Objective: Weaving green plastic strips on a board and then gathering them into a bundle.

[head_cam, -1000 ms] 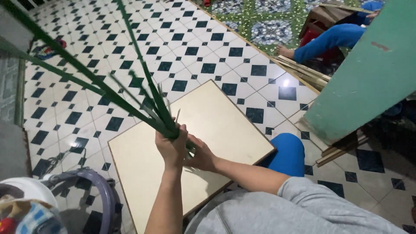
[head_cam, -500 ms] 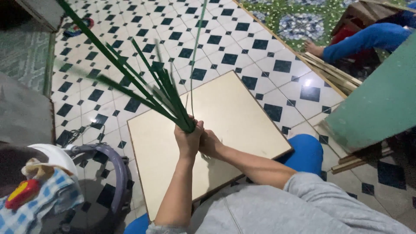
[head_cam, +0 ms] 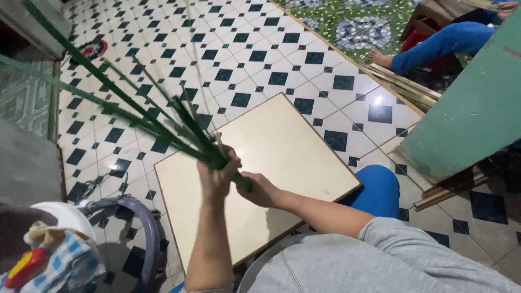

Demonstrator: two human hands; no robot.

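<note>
Left hand [head_cam: 217, 174]: closed in a fist around the lower ends of the green leaf strips [head_cam: 163, 122], raised above the board.
Right hand [head_cam: 259, 190]: closed on the short ends of the same bundle, just under and beside the left hand, touching it.
Green leaf strips: long, narrow, dark green, gathered at the hands and fanning up and to the left, well beyond the picture edge; partly blurred.
Board [head_cam: 282, 157]: pale cream, rectangular, dark thin edge, lying flat on the floor under the hands, turned at an angle to the tiles.
Floor [head_cam: 244, 49]: glossy white tiles with black diamond corners, a bright light reflection near the right of the board.
Far floor [head_cam: 353, 27]: a different zone with green and blue flower pattern, separated by a thin border line.
Green panel [head_cam: 472, 108]: large, leaning at the right, wooden slats [head_cam: 407, 87] near its foot.
Other person: blue trouser leg [head_cam: 439, 43] and bare foot, upper right, well apart.
Lower left: purple round frame [head_cam: 146, 228], a checked cloth [head_cam: 65, 266], a red and yellow toy [head_cam: 24, 266].
Own knee [head_cam: 380, 190]: blue trousers, touching the right corner of the board.
</note>
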